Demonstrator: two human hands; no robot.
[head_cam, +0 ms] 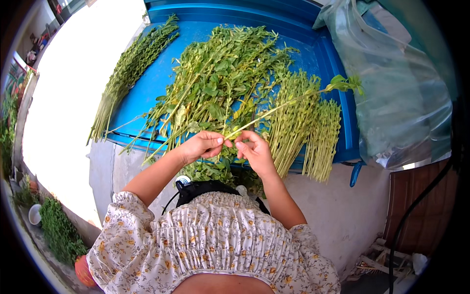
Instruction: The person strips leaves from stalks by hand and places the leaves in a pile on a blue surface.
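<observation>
My left hand pinches the lower end of a long pale-green plant stalk between thumb and fingers. The stalk slants up to the right and ends in a leafy tip. Small pods or leaves sit along it. My right hand is beside the stalk just past the left fingers, thumb and forefinger curled close to a yellow-green leaf. Whether they grip anything is unclear. Beyond my hands, a heap of leafy stalks covers the middle of a blue metal truck bed.
Stripped-looking stalks with pods lie bundled at the right, overhanging the bed's edge. A leafy bundle lies at the left. Loose leaves are piled below the edge. Clear plastic sheeting hangs at the right, near a black cable.
</observation>
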